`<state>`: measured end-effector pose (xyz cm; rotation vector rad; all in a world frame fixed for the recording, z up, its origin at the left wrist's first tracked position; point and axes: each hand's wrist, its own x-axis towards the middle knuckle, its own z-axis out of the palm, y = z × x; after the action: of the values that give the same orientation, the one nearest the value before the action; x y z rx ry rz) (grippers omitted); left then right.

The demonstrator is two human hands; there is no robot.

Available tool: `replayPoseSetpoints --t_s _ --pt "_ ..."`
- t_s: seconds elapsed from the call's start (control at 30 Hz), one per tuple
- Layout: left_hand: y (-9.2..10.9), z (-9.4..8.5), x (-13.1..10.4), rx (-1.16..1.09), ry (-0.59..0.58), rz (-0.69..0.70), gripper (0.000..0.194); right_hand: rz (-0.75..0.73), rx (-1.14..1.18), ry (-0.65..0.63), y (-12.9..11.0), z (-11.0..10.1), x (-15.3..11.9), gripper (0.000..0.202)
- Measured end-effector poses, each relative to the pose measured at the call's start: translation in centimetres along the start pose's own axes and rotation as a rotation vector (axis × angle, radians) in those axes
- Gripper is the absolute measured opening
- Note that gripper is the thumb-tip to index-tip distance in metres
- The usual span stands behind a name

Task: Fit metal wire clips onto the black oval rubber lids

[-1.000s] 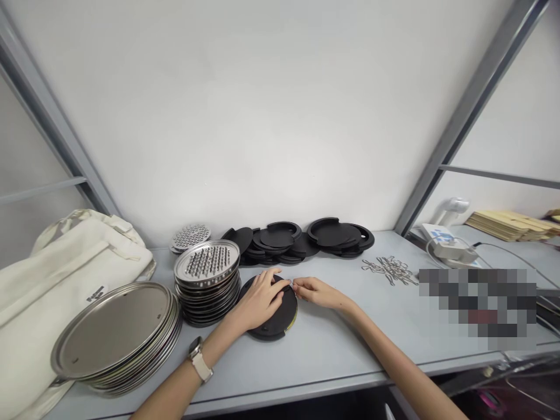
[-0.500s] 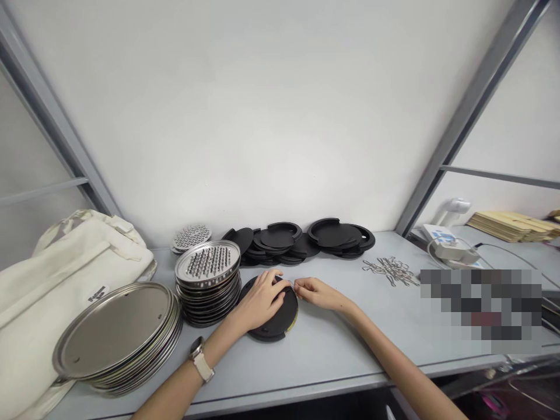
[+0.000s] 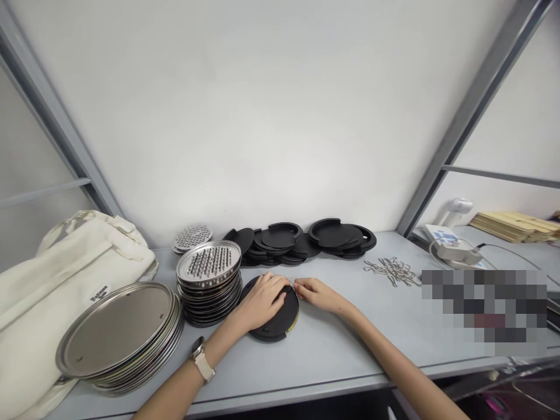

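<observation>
A black round disc (image 3: pixel 286 318) with a partly raised rim and a yellowish strip along its right edge lies flat on the table. Over its top rests my left hand (image 3: pixel 262 300), its fingers closed over the disc's far right part. My right hand (image 3: pixel 315 293) is in a pinch at the disc's right rim, close to my left fingertips. A thin piece of metal wire shows faintly at that pinch; most of it is hidden. Further right lies a loose pile of bent wire hooks (image 3: pixel 394 271).
Black discs and rimmed holders (image 3: pixel 335 236) lie along the wall. Left stand a stack of round grater plates (image 3: pixel 210 262), a stack of large metal lids (image 3: pixel 116 329) and a cream bag (image 3: pixel 48 274). A white device with cables (image 3: pixel 455 251) sits right, beside a blurred-out patch.
My left fingers have drawn a little closer together towards the right rim. My right hand keeps its pinch at nearly the same spot. The disc has stayed in place.
</observation>
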<state>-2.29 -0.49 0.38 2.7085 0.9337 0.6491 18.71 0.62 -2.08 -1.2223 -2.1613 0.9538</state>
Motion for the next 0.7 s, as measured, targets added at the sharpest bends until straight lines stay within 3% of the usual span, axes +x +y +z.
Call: replayPoseSetpoints --t_s 0.7 --pt "-0.29 0.19 0.00 -0.013 -0.066 0.030 0.039 0.013 -0.007 -0.006 -0.36 -0.01 -0.13 0.030"
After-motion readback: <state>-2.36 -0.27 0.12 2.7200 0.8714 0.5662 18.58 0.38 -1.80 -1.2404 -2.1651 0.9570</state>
